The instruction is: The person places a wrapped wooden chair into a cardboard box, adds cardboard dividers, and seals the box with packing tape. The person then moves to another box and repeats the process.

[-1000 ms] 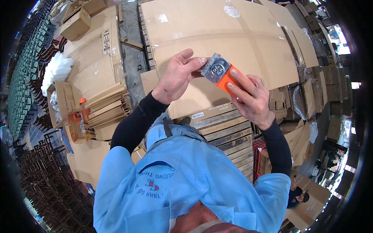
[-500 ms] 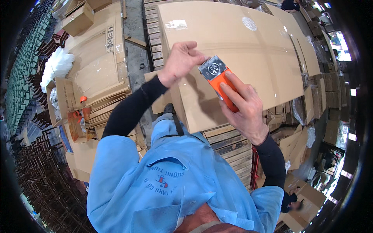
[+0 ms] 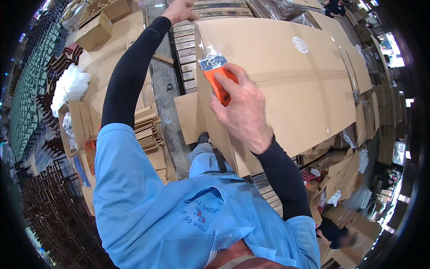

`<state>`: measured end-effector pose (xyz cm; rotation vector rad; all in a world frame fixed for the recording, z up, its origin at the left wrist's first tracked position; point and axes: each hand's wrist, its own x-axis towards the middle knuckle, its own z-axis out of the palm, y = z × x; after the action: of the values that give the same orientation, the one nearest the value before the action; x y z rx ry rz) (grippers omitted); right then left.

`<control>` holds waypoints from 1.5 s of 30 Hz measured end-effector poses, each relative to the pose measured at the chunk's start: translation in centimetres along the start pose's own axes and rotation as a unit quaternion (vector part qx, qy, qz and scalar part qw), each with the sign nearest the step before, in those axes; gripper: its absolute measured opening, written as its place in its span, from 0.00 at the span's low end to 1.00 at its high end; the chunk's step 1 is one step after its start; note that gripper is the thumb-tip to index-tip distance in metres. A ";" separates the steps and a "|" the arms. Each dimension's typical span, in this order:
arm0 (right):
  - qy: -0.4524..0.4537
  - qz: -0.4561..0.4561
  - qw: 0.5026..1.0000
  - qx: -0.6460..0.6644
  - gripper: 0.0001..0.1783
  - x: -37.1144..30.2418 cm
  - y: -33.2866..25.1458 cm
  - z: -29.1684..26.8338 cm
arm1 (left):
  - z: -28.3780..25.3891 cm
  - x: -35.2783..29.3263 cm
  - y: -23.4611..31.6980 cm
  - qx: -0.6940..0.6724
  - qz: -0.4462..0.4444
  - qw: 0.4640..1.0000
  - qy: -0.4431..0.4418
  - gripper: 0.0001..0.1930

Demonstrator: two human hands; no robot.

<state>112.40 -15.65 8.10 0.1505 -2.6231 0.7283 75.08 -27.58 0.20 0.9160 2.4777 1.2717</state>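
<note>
My right hand (image 3: 244,105) is wrapped round an orange tape dispenser (image 3: 220,85). Its toothed metal head (image 3: 212,61) rests at or just above the top of a large cardboard box (image 3: 286,85), close to the left edge. My left hand (image 3: 180,11) reaches past the box's far left corner. Its thumb and fingers look pinched at the end of a clear tape strip (image 3: 203,41), whose shine shows between that hand and the dispenser; the fingertips are small and partly cut off by the upper rim. A pale round sticker (image 3: 300,44) marks the box top.
Wooden pallets (image 3: 186,56) lie beneath and beside the box. Flat cardboard (image 3: 148,134) and an open carton (image 3: 80,121) with white wrapping (image 3: 70,87) stand on the left. Stacked chair frames (image 3: 53,197) fill the far left. Another person (image 3: 333,233) is at the lower right.
My left hand has moved from the dispenser's head out to the far left corner. The dispenser in my right hand has shifted left toward the box's edge, and the view has shifted slightly.
</note>
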 end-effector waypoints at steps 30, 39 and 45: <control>-0.079 0.085 0.993 -0.023 0.16 2.3 -0.2 0.8 | 7.6 -1.7 5.3 0.311 0.014 0.946 -0.085 0.38; -0.069 0.063 0.995 -0.043 0.17 -3.5 -3.3 -0.6 | 7.7 0.0 3.1 0.271 0.073 0.959 -0.046 0.32; -0.111 0.120 0.987 -0.008 0.22 -13.9 -7.5 -4.8 | 6.5 1.1 2.9 0.304 0.016 0.947 -0.101 0.34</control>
<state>128.32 -19.72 9.56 -0.0967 -2.8928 0.8095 78.41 -21.35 -1.35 1.1429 2.7220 0.3685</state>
